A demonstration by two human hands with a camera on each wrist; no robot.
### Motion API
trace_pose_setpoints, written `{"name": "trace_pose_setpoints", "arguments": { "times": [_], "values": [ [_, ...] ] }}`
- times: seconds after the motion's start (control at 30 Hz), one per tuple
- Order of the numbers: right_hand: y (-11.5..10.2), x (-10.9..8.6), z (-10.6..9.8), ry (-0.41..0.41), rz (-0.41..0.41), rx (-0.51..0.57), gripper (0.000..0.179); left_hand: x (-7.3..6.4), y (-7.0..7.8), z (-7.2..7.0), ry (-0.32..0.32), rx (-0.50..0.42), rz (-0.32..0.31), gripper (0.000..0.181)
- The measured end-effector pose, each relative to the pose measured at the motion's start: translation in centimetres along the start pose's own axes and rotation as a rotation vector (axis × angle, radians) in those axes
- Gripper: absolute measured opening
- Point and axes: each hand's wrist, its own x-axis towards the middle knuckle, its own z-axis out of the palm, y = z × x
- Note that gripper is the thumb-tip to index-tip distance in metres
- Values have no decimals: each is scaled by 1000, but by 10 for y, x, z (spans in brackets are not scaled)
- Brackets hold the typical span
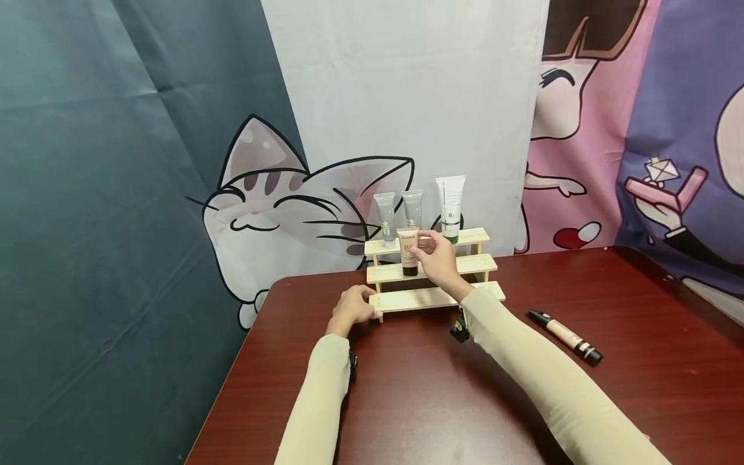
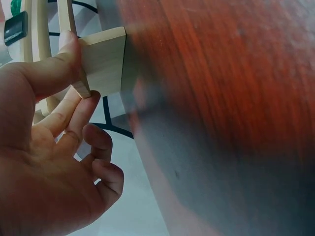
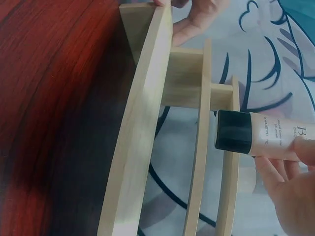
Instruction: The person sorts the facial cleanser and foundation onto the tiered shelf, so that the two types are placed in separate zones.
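A three-tier wooden display stand (image 1: 415, 299) is on the table. My right hand (image 1: 440, 259) holds a beige BB cream tube (image 1: 409, 248) upright, its black cap (image 3: 233, 131) pointing down by the middle tier. Whether the cap touches that tier, I cannot tell. At the stand's left end, my left hand (image 1: 353, 306) pinches the end of the lowest shelf (image 2: 66, 17) between thumb and fingers. Along the top tier stand two translucent grey tubes, one at the left (image 1: 385, 216) and another beside it (image 1: 413, 205), plus a taller white tube (image 1: 451, 203) with a green cap.
On the reddish-brown table (image 1: 407, 400), right of the stand, lies a pen-shaped beige item (image 1: 565, 334) with black ends. A cloth backdrop (image 1: 418, 84) with cartoon figures hangs close behind the stand. The table's left edge runs left of my left arm.
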Motion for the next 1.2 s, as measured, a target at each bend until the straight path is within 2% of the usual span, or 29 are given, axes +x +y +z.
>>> {"name": "trace_pose_setpoints", "arguments": {
  "times": [0.17,0.4,0.67,0.83,1.0,1.1,1.2],
  "values": [
    [2,2,5,-48,-36,-29,36,1,2,3,-4,-3,7,47],
    [8,3,2,-80,-74,-47,36,1,4,4,-10,-10,21,47],
    [11,4,0,-126,-59,-24,43,1,4,0,-8,-10,16,47],
    [13,4,-4,-192,-29,-39,53,2,1,0,-21,-18,19,47],
    [11,3,-27,-278,2,-143,57,3,-3,-1,-19,-15,10,47],
    [14,1,-53,-338,13,-197,52,3,-4,-3,-12,-1,7,46],
    [16,-5,-87,-440,1,-248,45,3,-4,-3,-18,4,7,47]
  ]
}}
